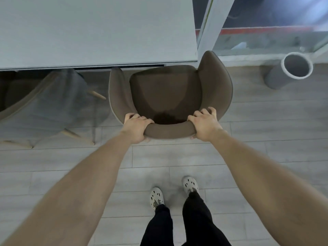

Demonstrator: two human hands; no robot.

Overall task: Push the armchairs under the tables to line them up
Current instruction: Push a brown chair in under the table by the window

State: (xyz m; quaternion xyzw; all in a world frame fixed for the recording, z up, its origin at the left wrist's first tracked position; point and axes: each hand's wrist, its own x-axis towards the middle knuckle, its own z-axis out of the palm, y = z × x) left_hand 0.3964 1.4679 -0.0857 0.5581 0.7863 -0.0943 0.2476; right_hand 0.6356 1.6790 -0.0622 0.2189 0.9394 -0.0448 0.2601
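We look down at a brown armchair (166,93) that stands on the pale wooden floor (159,162), in front of a grey surface (88,29). The open front of the seat points away from us, toward the surface, and the curved backrest is on our side. Its front-to-back axis runs almost square to the edge of the surface. The front edge of the seat reaches just under that edge. The left armrest ends right at the edge, while the right armrest rises beside the right corner of the surface and is not under it.

Our left hand (137,127) holds the top of the backrest at its left end. The grip is closed around the padded rim: the fingers curl over the top toward the seat and the thumb goes underneath. Our right hand (204,125) holds the same rim at its right end in the same way, fingers bent over the top, thumb tip visible below the rim. Both arms are stretched forward.

To the left, a second chair (49,103) with light wooden legs is blurred; it stands partly under the same surface. To the right, near a glass wall, stands a grey cylindrical bin (291,70), well apart from the armchair.
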